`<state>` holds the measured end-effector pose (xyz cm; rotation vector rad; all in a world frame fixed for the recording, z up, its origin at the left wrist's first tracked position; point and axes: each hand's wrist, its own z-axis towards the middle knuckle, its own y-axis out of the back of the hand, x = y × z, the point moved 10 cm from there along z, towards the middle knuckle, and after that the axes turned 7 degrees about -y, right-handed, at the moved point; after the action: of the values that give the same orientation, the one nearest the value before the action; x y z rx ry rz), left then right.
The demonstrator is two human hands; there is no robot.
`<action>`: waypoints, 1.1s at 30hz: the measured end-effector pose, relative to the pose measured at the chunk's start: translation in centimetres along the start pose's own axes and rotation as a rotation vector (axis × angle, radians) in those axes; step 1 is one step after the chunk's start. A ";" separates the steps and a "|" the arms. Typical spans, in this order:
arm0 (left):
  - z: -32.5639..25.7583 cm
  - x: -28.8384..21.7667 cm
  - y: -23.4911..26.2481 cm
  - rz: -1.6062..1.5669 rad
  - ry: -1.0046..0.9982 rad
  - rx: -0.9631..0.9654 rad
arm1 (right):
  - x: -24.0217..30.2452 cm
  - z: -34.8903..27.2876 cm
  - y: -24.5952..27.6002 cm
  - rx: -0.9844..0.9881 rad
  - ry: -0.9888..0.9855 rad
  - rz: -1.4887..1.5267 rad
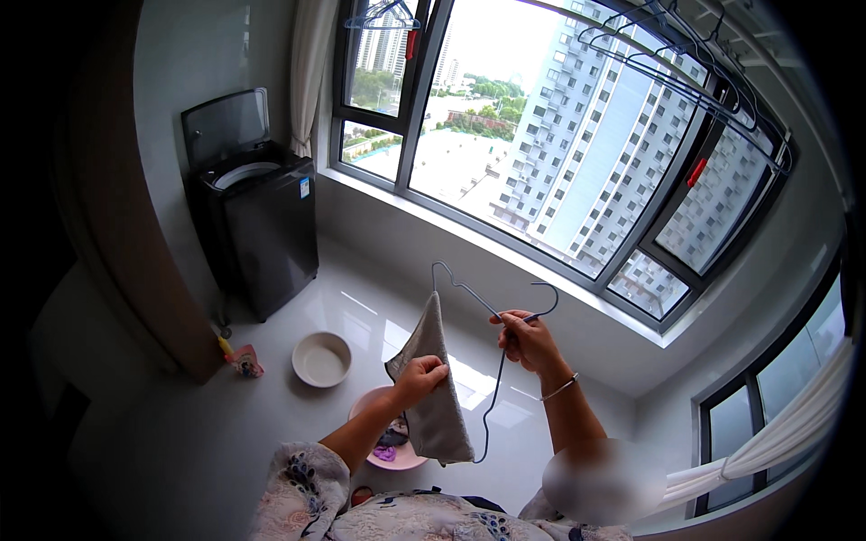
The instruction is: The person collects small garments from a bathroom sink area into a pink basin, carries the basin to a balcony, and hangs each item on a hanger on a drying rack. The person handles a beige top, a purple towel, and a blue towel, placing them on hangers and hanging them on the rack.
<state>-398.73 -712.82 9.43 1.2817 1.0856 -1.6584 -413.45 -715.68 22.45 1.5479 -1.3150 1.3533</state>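
A blue-grey clothes hanger (501,379) is held up in front of me, its hook at the upper right. My right hand (530,341) is closed round the hanger just below the hook. Over the hanger's long bar hangs a light grey cloth (442,417), folded and slanting. My left hand (420,380) pinches the middle of this cloth. Beneath my left forearm a pink basin (401,462) stands on the floor, holding a purple item and dark cloth; part of it is hidden by my arm and the grey cloth.
A white basin (322,360) sits on the floor to the left, near a small colourful packet (244,362). Beyond it stands a black top-loading washing machine (262,225), lid raised. Several hangers (686,81) hang from a rack at the upper right, before a large window (550,135).
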 end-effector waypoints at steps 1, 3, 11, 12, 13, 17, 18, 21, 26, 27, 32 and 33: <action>0.0 -0.1 0.1 0.042 -0.010 -0.006 | -0.3 0.1 -0.2 0.011 -0.013 -0.009; 0.0 -0.2 0.3 0.099 -0.016 -0.023 | -0.5 0.3 -0.5 0.016 -0.027 -0.023; 0.4 -1.5 6.4 0.040 -0.104 -0.375 | -0.9 0.5 -1.4 0.077 -0.104 0.084; 1.1 -0.7 6.8 0.033 0.015 -0.301 | -0.8 0.6 -1.7 0.108 -0.091 0.086; 1.6 -0.7 6.0 -0.074 0.072 -0.189 | -0.7 0.6 -2.0 0.136 -0.081 0.084; 2.9 0.3 4.3 -0.250 0.132 -0.110 | -0.9 1.1 -2.0 0.121 -0.077 -0.002; 2.9 0.5 4.4 -0.305 0.122 -0.146 | -0.9 1.3 -2.0 0.125 -0.061 -0.022; 2.8 0.1 4.1 -0.437 0.100 -0.234 | -0.6 1.2 -1.7 0.093 0.007 -0.142; 3.8 -1.0 7.5 -0.506 -0.031 -0.464 | -3.6 -0.8 -1.2 0.102 0.125 -0.410; 3.9 -0.9 8.2 -0.470 -0.043 -0.513 | -5.0 -1.5 -0.8 0.086 0.037 -0.434; 4.9 0.6 10.2 -0.347 -0.072 -0.679 | -8.9 -0.6 1.8 -0.038 0.082 -0.316; 5.1 0.9 9.8 -0.363 -0.075 -0.701 | -8.7 -0.4 2.7 -0.089 0.129 -0.333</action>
<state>-391.51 -721.07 7.59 0.5864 1.7244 -1.3511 -415.70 -713.85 13.79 1.5126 -0.9742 1.1476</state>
